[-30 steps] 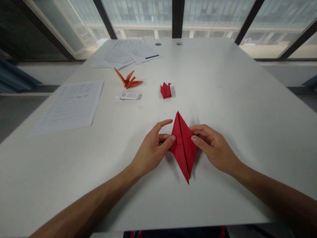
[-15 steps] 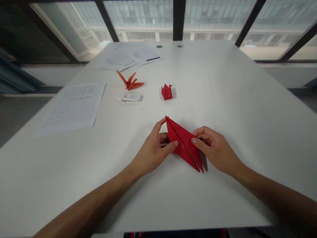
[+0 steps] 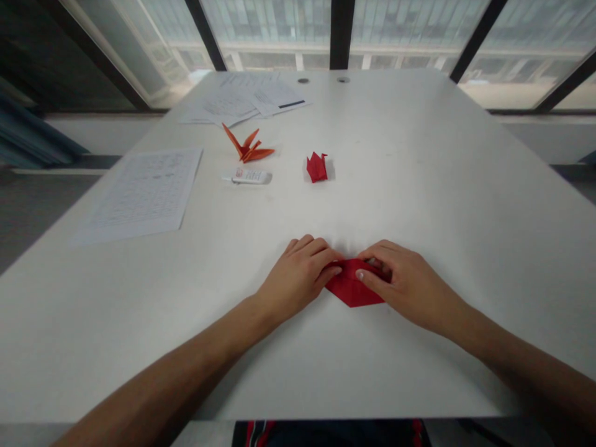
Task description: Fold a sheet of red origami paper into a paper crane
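Note:
Between my hands, low over the front middle of the white table, is a folded piece of red origami paper (image 3: pixel 352 292). My left hand (image 3: pixel 302 271) pinches its left end, thumb on the near face and fingers curled over the top. Its right part is gripped by my right hand (image 3: pixel 395 276), with the thumb pressed on the near face and the fingers behind. The fingers cover both ends of the paper. Beyond my hands stands a small red paper crane (image 3: pixel 317 167).
An orange paper crane (image 3: pixel 249 149) stands left of the red one, with a white tube (image 3: pixel 250 177) lying just in front of it. A printed sheet (image 3: pixel 144 195) lies at the left, and more papers (image 3: pixel 242 99) overlap at the back of the white table (image 3: pixel 447 186).
The red paper has gone from a long diamond with split points to a wide, low shape lying sideways. My left fingers have moved over its top edge. The view has shifted slightly.

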### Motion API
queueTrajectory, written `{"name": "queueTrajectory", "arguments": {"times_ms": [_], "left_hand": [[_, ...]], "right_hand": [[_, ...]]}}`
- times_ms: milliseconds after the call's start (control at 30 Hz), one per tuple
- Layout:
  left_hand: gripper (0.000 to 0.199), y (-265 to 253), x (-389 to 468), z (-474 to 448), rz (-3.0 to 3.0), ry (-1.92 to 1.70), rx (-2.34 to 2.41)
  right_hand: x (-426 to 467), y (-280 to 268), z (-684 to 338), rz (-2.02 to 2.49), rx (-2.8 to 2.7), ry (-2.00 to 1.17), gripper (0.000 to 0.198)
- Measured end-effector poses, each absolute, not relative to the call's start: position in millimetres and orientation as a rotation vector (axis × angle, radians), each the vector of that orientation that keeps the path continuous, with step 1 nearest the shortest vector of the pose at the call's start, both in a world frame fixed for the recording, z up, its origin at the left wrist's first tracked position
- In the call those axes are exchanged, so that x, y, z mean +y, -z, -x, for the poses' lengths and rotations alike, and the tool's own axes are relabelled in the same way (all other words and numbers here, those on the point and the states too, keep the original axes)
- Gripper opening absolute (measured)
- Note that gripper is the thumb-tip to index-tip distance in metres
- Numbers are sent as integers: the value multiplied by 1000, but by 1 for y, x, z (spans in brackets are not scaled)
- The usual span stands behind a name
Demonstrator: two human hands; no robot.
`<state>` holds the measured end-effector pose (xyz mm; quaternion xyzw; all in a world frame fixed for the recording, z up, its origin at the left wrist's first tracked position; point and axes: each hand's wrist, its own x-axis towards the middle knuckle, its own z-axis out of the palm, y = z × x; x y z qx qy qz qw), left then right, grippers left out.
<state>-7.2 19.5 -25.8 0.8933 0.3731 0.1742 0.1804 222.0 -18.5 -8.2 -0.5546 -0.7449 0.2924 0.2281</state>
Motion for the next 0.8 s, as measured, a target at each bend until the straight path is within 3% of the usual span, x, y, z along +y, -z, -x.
{"name": "queueTrajectory", "arguments": {"times_ms": [167, 400, 800], "left_hand": [[12, 27, 23, 7, -2525, -461, 1041], [15, 29, 26, 11, -2543, -506, 995], [26, 18, 26, 21, -2826, -350, 840]], "right_hand": [[-20, 18, -224, 1476, -2274, -364, 16], [-17, 25, -228, 1186, -2452, 1, 15], [-14, 18, -236, 1021, -2647, 90, 21]]}}
